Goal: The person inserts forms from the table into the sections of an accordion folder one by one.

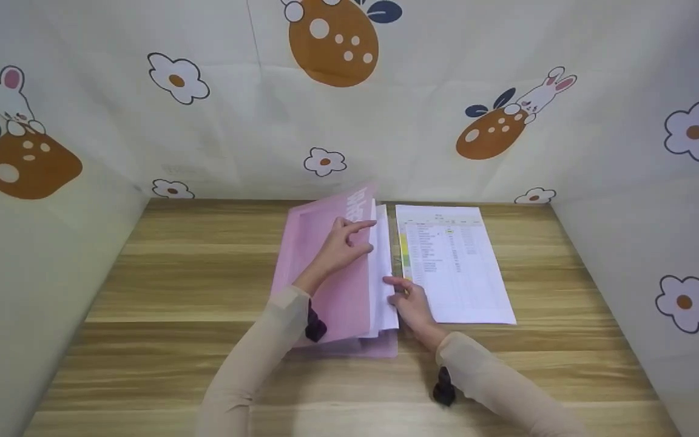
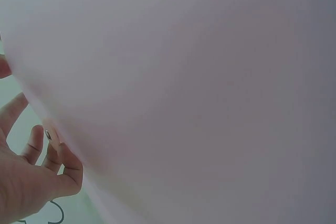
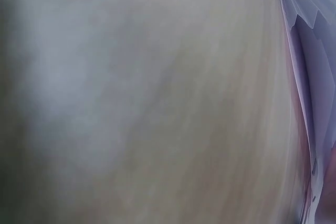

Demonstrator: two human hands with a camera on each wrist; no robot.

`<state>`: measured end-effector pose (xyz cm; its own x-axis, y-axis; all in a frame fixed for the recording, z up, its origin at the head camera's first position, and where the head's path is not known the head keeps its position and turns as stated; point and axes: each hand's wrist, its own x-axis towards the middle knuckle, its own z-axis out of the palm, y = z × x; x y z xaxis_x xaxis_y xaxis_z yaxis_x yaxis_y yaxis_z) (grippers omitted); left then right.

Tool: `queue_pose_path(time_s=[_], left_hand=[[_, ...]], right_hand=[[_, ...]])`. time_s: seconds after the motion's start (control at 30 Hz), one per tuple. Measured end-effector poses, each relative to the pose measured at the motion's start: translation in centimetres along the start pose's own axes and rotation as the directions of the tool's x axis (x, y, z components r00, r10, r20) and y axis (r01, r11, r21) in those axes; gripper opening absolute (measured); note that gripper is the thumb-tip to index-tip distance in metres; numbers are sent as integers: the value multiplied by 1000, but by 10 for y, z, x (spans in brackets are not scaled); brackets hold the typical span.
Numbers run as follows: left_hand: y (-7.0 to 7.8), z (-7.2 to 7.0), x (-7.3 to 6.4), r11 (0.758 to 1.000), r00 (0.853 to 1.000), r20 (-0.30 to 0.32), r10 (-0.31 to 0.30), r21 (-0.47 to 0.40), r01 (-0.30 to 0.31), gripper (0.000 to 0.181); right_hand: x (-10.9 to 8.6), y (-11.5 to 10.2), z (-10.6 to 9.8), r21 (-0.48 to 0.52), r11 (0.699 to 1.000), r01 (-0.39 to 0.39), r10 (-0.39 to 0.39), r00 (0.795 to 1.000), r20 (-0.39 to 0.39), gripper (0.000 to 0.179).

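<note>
A pink folder [image 1: 331, 303] with pale lettering stands partly open, its cover tilted up at the right side. My left hand [image 1: 344, 244] reaches across the cover and holds its right edge with bent fingers. In the left wrist view, the pink cover [image 2: 199, 93] fills most of the picture, with the hand [image 2: 31, 177] at its edge. White papers [image 1: 386, 261] show inside the folder. At their right edge, my right hand [image 1: 413, 306] pinches the sheets between thumb and index finger. In the right wrist view, the papers [image 3: 320, 77] are at the right; most of that hand is out of sight.
A printed table sheet [image 1: 452, 285] with coloured cells lies flat to the right of the folder. Everything is on a wood-grain tabletop [image 1: 173, 291]. Patterned cloth walls [image 1: 252, 121] rise behind and at both sides.
</note>
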<state>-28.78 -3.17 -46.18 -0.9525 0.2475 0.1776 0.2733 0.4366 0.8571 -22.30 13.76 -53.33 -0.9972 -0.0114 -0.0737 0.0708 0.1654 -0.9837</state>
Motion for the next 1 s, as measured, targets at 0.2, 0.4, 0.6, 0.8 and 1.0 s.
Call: queue_pose_path(time_s=[0.2, 0.4, 0.6, 0.8, 1.0], left_hand=[[-1, 1, 0, 1000, 1000, 2, 1, -10, -1, 47], [-2, 2, 1, 1000, 1000, 1, 7, -20, -7, 47], [0, 1, 1, 999, 1000, 14, -9, -31, 10, 46], [0, 1, 1, 1000, 1000, 20, -12, -23, 13, 46], [-1, 2, 1, 999, 1000, 13, -2, -36, 2, 47]], right_hand=[[0, 2, 2, -20, 1000, -7, 7, 1000, -25, 42], [1, 3, 2, 6, 999, -33, 33, 998, -57, 48], [-2, 5, -3, 31, 996, -87, 87, 996, -11, 53], [-4, 6, -6, 42, 993, -108, 108, 994, 3, 52], [-3, 6, -1, 58, 995, -82, 83, 997, 0, 53]])
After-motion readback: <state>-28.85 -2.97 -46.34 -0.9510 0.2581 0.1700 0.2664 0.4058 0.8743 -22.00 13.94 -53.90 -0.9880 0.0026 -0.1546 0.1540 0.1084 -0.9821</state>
